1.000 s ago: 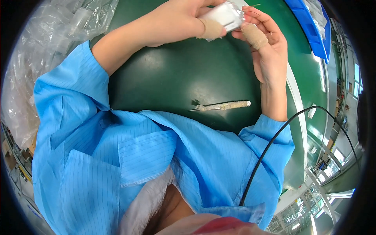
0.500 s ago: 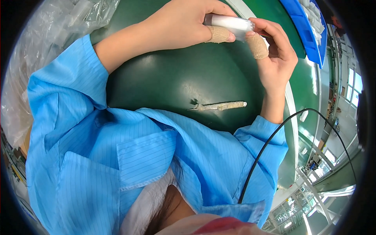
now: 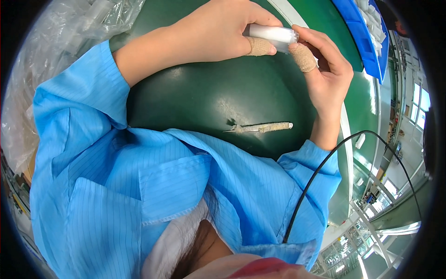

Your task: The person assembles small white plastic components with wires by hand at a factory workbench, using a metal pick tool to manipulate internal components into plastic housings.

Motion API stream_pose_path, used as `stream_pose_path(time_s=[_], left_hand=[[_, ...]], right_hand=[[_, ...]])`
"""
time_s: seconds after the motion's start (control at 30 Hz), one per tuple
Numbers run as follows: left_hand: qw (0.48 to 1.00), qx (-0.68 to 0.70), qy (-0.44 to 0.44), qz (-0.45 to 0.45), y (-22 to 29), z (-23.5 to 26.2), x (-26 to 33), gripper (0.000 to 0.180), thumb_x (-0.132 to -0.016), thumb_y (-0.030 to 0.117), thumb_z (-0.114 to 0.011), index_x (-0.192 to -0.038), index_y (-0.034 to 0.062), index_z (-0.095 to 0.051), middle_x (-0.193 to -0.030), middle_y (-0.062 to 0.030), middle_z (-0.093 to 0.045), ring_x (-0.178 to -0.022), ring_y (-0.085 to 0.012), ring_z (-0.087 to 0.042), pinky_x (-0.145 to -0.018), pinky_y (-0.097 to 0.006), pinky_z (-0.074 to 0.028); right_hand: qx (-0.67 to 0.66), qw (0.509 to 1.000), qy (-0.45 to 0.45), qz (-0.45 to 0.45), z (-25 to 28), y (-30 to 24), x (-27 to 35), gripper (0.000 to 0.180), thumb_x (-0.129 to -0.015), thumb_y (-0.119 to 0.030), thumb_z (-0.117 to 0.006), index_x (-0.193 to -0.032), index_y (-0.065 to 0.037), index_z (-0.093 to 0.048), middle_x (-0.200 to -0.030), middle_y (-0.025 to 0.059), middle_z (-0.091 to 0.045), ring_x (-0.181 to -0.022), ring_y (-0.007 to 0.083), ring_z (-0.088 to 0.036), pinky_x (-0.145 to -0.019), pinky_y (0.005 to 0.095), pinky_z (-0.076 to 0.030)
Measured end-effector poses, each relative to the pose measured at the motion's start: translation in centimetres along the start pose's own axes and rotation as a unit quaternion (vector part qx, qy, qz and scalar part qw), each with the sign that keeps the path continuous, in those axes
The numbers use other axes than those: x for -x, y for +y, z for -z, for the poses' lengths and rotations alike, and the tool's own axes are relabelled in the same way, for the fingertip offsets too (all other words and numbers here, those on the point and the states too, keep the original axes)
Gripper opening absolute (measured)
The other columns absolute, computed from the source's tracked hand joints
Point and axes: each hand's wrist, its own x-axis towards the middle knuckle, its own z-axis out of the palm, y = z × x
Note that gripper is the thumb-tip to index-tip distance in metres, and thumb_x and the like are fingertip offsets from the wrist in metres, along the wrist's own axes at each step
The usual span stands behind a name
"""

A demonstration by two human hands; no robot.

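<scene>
Between my two hands, above the far part of the green table, is a white cylinder in a clear plastic sleeve (image 3: pixel 274 33). My left hand (image 3: pixel 227 30) grips its left part between fingers and a thumb wrapped in tan tape. At its right end, the taped thumb and index finger of my right hand (image 3: pixel 327 60) pinch the clear edge; the other right fingers curl under. A slim tool wrapped in tan tape with a thin pointed metal tip (image 3: pixel 262 127) lies on the table, nearer my body and touched by neither hand.
Clear plastic bags (image 3: pixel 60 60) are heaped at the left. A blue bin (image 3: pixel 362 37) with small white parts stands at the far right, beyond the table's pale edge (image 3: pixel 346 135). A black cable (image 3: pixel 309 179) arcs over my right sleeve.
Both hands have shifted very slightly with the sleeved cylinder, and my right thumb and index finger have moved a little left at its end. The taped tool lies where it was.
</scene>
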Motion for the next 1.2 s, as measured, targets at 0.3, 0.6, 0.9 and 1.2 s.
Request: stream_pose_path(time_s=[0.3,0.6,0.9,1.2], left_hand=[[0.974,0.207,0.095,-0.009,-1.9,-2.1,0.9,0.034,-0.078,0.006,-0.070,-0.107,0.0019,-0.053,-0.105,-0.0101,-0.061,-0.096,-0.0172,-0.060,-0.085,-0.030,-0.047],[0.967,-0.151,0.122,-0.165,-2.1,-1.6,0.3,0.045,-0.071,0.011,-0.075,-0.110,0.0050,-0.052,-0.112,-0.0150,-0.056,-0.106,-0.0245,-0.054,-0.091,-0.036,-0.045],[0.996,-0.014,0.049,-0.077,-3.1,-1.9,0.4,0.061,-0.074,0.037,-0.076,-0.122,0.0056,-0.056,-0.111,-0.0133,-0.063,-0.104,-0.0233,-0.061,-0.093,-0.038,-0.047],[0.968,-0.216,-0.048,-0.115,-4.9,-0.6,1.0,0.076,-0.064,0.034,-0.084,-0.127,0.0053,-0.053,-0.118,-0.0133,-0.060,-0.109,-0.0297,-0.059,-0.093,-0.039,-0.046]], right_hand=[[-0.489,0.817,0.105,-0.287,-1.3,2.2,-0.9,0.068,-0.095,-0.052,-0.045,-0.132,0.005,-0.041,-0.124,0.0154,-0.049,-0.111,0.0293,-0.052,-0.103,0.0405,-0.040],[-0.518,0.809,0.008,-0.279,-3.7,0.5,-0.7,0.076,-0.094,-0.060,-0.039,-0.133,0.005,-0.042,-0.125,0.0194,-0.054,-0.112,0.0296,-0.056,-0.100,0.0407,-0.044],[0.014,0.997,0.001,0.072,-2.3,0.1,-0.5,0.074,-0.064,-0.025,-0.086,-0.127,-0.003,-0.053,-0.113,0.0082,-0.055,-0.104,0.0207,-0.057,-0.086,0.0323,-0.047],[-0.047,0.997,-0.006,-0.065,-1.4,-3.8,-1.1,0.077,-0.057,-0.028,-0.090,-0.119,-0.002,-0.053,-0.106,0.0071,-0.049,-0.095,0.0170,-0.053,-0.078,0.0281,-0.042]])
